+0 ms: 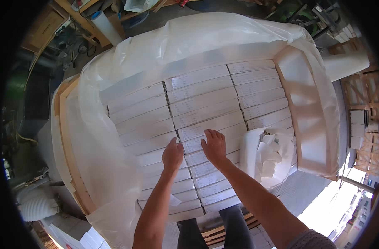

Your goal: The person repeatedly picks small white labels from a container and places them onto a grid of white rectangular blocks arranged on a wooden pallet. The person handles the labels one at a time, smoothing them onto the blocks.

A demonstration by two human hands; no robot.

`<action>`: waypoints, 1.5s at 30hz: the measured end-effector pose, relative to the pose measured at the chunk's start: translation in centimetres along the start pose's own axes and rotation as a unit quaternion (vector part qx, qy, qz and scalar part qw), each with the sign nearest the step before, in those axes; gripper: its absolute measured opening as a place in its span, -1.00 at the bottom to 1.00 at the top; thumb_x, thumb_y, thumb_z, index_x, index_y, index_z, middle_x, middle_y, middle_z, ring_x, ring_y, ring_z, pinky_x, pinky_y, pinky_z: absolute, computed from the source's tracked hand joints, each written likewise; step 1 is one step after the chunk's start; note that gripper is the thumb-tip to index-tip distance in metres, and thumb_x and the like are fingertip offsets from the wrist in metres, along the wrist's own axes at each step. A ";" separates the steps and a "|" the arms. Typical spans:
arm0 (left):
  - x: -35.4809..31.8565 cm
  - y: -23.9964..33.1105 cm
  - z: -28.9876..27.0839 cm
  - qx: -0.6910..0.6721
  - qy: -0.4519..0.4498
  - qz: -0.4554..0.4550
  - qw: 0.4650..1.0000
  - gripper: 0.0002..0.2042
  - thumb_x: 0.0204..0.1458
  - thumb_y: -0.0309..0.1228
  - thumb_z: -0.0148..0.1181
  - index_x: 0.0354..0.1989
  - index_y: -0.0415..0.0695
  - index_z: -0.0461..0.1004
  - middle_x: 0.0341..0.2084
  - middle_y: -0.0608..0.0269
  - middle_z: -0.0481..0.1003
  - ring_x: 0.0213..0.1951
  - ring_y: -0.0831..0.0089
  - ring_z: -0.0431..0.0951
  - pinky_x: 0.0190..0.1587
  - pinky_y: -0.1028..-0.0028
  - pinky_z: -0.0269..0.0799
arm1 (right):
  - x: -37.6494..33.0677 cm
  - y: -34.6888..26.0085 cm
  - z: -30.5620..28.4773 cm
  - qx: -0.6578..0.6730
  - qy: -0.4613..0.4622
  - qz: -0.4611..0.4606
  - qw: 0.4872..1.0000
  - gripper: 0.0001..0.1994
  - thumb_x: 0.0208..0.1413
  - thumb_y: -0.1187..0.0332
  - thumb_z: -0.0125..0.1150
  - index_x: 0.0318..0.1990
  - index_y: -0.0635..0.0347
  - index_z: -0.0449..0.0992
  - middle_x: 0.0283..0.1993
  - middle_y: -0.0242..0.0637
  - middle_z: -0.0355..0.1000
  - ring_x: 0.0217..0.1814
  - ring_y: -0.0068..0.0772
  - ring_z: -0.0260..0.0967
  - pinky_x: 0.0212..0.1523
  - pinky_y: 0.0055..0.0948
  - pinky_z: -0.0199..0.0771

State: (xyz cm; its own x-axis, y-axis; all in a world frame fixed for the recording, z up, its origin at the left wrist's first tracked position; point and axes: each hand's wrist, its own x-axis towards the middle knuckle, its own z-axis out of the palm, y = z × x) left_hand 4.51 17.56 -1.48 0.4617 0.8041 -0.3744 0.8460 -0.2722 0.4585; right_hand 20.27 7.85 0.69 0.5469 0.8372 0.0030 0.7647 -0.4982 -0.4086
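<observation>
Rows of long, flat white cartons [206,99] lie packed side by side in three columns, many with a printed label at one end. My left hand [172,155] is over the seam between the left and middle columns, its fingers slightly apart. Just to its right, my right hand [214,146] reaches over the labelled ends of the middle column, fingers spread and slightly bent. Neither hand visibly holds anything; whether the fingertips touch the cartons I cannot tell. To the right, a white plastic bag [249,155] with torn paper scraps [269,157] inside rests on the cartons.
Translucent plastic sheeting [189,35] drapes over the far and left sides. Wooden boards [69,145] edge the left side, and a wood-framed panel [303,108] stands at the right. A white roll [347,65] lies beyond it. Wooden pallets [370,151] are stacked far right.
</observation>
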 end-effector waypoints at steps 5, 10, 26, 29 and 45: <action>-11.6 2.1 -5.1 -0.541 -0.256 -0.274 0.753 -0.64 0.22 -0.16 -0.04 -0.07 -0.23 0.43 -0.58 0.18 0.49 -0.66 0.53 0.40 -0.62 0.50 0.26 | -9.2 -4.0 -6.9 0.302 -0.186 0.111 0.928 -0.72 0.07 0.30 0.27 -0.10 0.23 0.55 -0.19 -0.14 0.54 -0.19 -0.26 0.54 -0.17 -0.36 0.52; -21.8 4.1 -8.3 -0.654 -0.319 -0.291 0.621 -0.60 0.26 -0.08 -0.14 -0.09 -0.22 0.37 -0.52 0.11 0.48 -0.60 0.32 0.51 -0.59 0.40 0.40 | -17.4 -8.4 -14.1 0.343 -0.299 0.123 0.882 -0.66 0.02 0.19 0.33 -0.11 0.20 0.56 -0.21 -0.20 0.49 -0.22 -0.30 0.49 -0.13 -0.36 0.49; -36.1 15.4 -22.4 -0.562 -0.375 -0.116 0.728 -0.66 0.24 -0.23 -0.01 -0.11 -0.32 0.43 -0.33 0.03 0.57 -0.40 0.28 0.60 -0.30 0.35 0.54 | -24.1 -12.5 -35.3 0.391 -0.196 0.159 0.885 -0.77 0.17 0.28 0.17 -0.20 0.28 0.59 -0.33 -0.18 0.54 -0.34 -0.36 0.50 -0.29 -0.42 0.48; -37.7 17.2 -24.6 -0.529 -0.358 -0.087 0.765 -0.65 0.24 -0.25 -0.01 -0.12 -0.37 0.43 -0.34 0.03 0.58 -0.38 0.30 0.61 -0.29 0.38 0.54 | -25.1 -12.5 -37.7 0.438 -0.193 0.161 0.863 -0.75 0.17 0.30 0.18 -0.16 0.35 0.57 -0.33 -0.17 0.56 -0.37 -0.50 0.47 -0.30 -0.46 0.50; -41.5 22.0 -26.9 -0.569 -0.406 -0.081 0.711 -0.61 0.26 -0.19 -0.06 -0.06 -0.35 0.38 -0.34 0.00 0.56 -0.37 0.23 0.61 -0.29 0.35 0.54 | -28.3 -11.4 -43.7 0.377 -0.081 0.017 0.923 -0.75 0.17 0.32 0.18 -0.09 0.29 0.54 -0.23 -0.09 0.54 -0.27 -0.25 0.53 -0.23 -0.36 0.50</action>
State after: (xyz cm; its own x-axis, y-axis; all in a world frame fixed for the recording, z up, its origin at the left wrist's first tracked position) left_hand -3.25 -7.54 45.84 0.7756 0.0809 -0.6261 0.3558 0.7632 0.5394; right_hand 10.98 -20.03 45.16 0.4611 0.8773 -0.1332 0.2612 -0.2776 -0.9245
